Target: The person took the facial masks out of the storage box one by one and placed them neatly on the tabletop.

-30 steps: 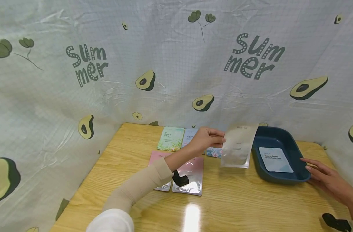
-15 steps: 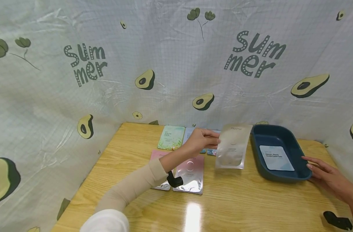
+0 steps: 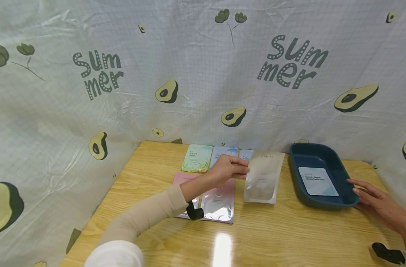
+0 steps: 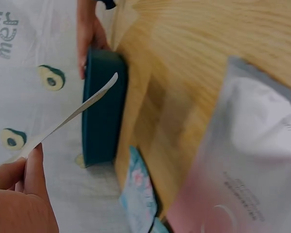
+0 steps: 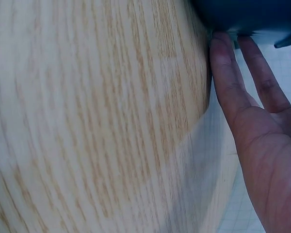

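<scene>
My left hand [image 3: 227,167] pinches the left edge of a beige foil face mask packet [image 3: 263,180] marked PMPM, between thumb and fingers. In the left wrist view the packet [image 4: 85,106] shows edge-on, held above the table. A dark blue plastic bin [image 3: 323,203] stands to the packet's right, with a white and pale-blue packet of eyelid paste [image 3: 317,182] lying inside. At the bin's right end my right hand [image 3: 379,204] rests its fairly straight fingers against the wall. The right wrist view has those fingertips [image 5: 222,43] right at the bin's side.
Two pink-and-silver mask packets [image 3: 219,207] lie left of centre, partly under the left forearm. Behind them are a green packet [image 3: 197,158], a blue one [image 3: 226,151] and another blue one [image 3: 245,154], partly covered. An avocado-print sheet [image 3: 196,122] hangs behind the wooden table [image 3: 273,233].
My left hand has carried the beige packet leftward, away from the bin, and lower over the table. My right hand has stayed at the bin, which has not moved.
</scene>
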Motion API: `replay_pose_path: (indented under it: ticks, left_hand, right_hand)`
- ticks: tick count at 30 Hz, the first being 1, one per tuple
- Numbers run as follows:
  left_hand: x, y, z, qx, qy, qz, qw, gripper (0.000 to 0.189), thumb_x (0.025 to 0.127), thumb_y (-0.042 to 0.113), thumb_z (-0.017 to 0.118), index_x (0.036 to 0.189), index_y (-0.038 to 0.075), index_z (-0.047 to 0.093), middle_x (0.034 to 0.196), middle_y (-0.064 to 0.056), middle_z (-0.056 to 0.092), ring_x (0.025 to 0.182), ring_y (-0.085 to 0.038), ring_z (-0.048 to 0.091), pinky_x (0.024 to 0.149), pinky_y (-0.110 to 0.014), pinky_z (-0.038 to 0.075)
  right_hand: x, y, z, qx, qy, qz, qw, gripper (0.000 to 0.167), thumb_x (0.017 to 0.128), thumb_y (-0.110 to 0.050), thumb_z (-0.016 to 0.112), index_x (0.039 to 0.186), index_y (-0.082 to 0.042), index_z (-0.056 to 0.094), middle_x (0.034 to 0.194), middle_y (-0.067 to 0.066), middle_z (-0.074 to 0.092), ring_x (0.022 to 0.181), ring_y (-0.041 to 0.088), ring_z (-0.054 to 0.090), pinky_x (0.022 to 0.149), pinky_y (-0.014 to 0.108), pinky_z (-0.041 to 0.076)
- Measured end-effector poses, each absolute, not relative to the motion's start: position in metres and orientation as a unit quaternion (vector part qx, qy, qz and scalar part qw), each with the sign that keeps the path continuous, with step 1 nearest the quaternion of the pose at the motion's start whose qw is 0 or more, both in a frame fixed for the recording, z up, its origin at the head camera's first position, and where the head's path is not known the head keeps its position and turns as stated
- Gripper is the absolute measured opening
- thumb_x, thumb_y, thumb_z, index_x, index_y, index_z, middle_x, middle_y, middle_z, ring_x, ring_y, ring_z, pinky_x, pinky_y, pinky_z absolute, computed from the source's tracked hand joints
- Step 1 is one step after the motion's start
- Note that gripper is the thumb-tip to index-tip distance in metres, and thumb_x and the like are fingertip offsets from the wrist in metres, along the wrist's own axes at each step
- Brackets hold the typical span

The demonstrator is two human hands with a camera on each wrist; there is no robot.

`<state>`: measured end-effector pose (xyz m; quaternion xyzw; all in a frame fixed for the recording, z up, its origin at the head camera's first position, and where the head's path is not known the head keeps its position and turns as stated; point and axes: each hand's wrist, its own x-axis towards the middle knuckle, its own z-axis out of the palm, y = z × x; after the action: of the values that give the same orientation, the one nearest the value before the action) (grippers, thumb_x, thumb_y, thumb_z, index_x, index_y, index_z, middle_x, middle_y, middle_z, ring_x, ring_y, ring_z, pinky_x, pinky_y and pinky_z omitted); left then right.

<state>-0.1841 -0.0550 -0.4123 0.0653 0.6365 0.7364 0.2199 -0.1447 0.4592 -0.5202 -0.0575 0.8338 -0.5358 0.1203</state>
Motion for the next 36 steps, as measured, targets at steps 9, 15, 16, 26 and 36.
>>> replay_pose_path:
  ticks: [9, 15, 16, 26, 36]
  left_hand:
    - [-0.177, -0.053, -0.446, 0.008, 0.662, 0.709, 0.242, 0.023, 0.09, -0.009, 0.07, 0.113, -0.012, 0.072, 0.1, -0.021, 0.075, 0.084, -0.021, 0.076, 0.088, -0.042, 0.061]
    - [-0.172, -0.056, -0.465, -0.013, 0.681, 0.691, 0.243, 0.024, 0.089, -0.012, 0.069, 0.112, -0.014, 0.071, 0.107, -0.025, 0.073, 0.095, -0.035, 0.074, 0.089, -0.046, 0.06]
    - [-0.171, -0.057, -0.468, -0.016, 0.684, 0.686, 0.247, 0.023, 0.088, -0.013, 0.069, 0.112, -0.014, 0.072, 0.107, -0.024, 0.073, 0.095, -0.037, 0.074, 0.087, -0.045, 0.061]
    - [-0.176, -0.066, -0.475, -0.035, 0.708, 0.638, 0.301, 0.016, 0.09, -0.012, 0.068, 0.105, -0.014, 0.072, 0.095, -0.025, 0.075, 0.077, -0.035, 0.076, 0.075, -0.041, 0.065]
    - [-0.176, -0.068, -0.477, -0.023, 0.709, 0.622, 0.331, 0.013, 0.088, -0.016, 0.066, 0.1, -0.017, 0.072, 0.086, -0.026, 0.074, 0.059, -0.021, 0.072, 0.07, -0.039, 0.065]
  right_hand:
    - [-0.142, 0.457, -0.522, -0.06, 0.827, -0.545, 0.122, 0.048, 0.112, -0.022, 0.041, 0.16, -0.028, 0.033, 0.139, -0.023, 0.028, 0.101, -0.023, 0.046, 0.077, 0.012, 0.055]
    - [-0.142, 0.456, -0.523, -0.059, 0.811, -0.568, 0.127, 0.047, 0.112, -0.021, 0.042, 0.158, -0.029, 0.036, 0.136, -0.022, 0.031, 0.103, -0.021, 0.049, 0.078, 0.012, 0.055]
    - [-0.141, 0.456, -0.523, -0.059, 0.808, -0.572, 0.129, 0.047, 0.112, -0.021, 0.042, 0.158, -0.028, 0.037, 0.136, -0.022, 0.031, 0.103, -0.02, 0.05, 0.078, 0.012, 0.055]
    - [-0.143, 0.458, -0.527, -0.039, 0.831, -0.541, 0.123, 0.048, 0.112, -0.029, 0.041, 0.158, -0.032, 0.032, 0.144, -0.013, 0.028, 0.099, -0.023, 0.045, 0.076, 0.012, 0.055]
    - [-0.145, 0.458, -0.527, -0.042, 0.833, -0.541, 0.11, 0.048, 0.112, -0.028, 0.042, 0.159, -0.03, 0.032, 0.142, -0.011, 0.03, 0.099, -0.022, 0.046, 0.075, 0.011, 0.055]
